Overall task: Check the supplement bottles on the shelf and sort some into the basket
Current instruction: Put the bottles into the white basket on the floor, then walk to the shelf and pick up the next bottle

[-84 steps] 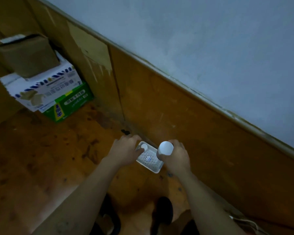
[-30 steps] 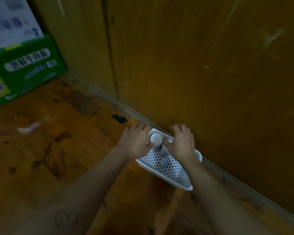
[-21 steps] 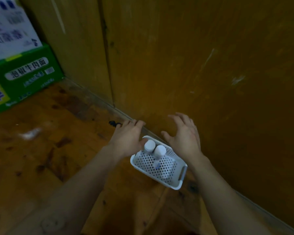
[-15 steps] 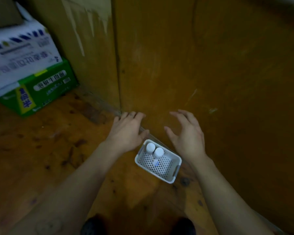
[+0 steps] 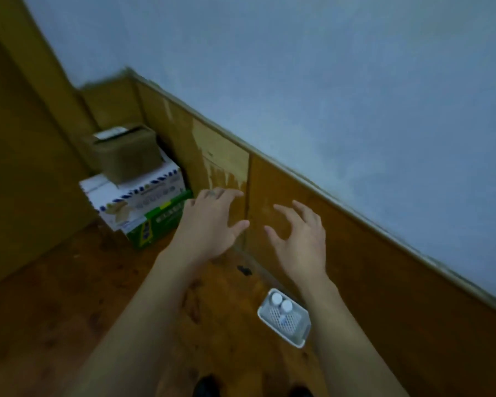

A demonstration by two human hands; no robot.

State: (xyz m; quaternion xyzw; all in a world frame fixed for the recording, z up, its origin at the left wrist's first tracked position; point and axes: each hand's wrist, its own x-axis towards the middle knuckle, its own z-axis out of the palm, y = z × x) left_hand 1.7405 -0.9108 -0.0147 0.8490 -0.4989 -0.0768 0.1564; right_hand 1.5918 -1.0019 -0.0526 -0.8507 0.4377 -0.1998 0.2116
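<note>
Head view: a white perforated basket sits on the wooden floor just beside the foot of the wood-panelled wall; two white-capped supplement bottles stand close together at its far end, caps up, apparently upright; a small blurred shape lies beside them, too unclear to name; the left hand and right hand hover above the floor, well apart from the basket, fingers spread and loosely bent, holding nothing; no shelf shows here; to the left a brown carton tops a white printed box and a green box in the corner; the bottles look like light, stiff plastic with smooth round sides, likely a little slippery, so a wrap of fingers and thumb round the body, just below the cap, should serve better than a pinch on the cap alone; the basket looks thin and light, probably slightly flexible, best taken by its two short ends and kept level, since upright bottles could topple if it tilts
</note>
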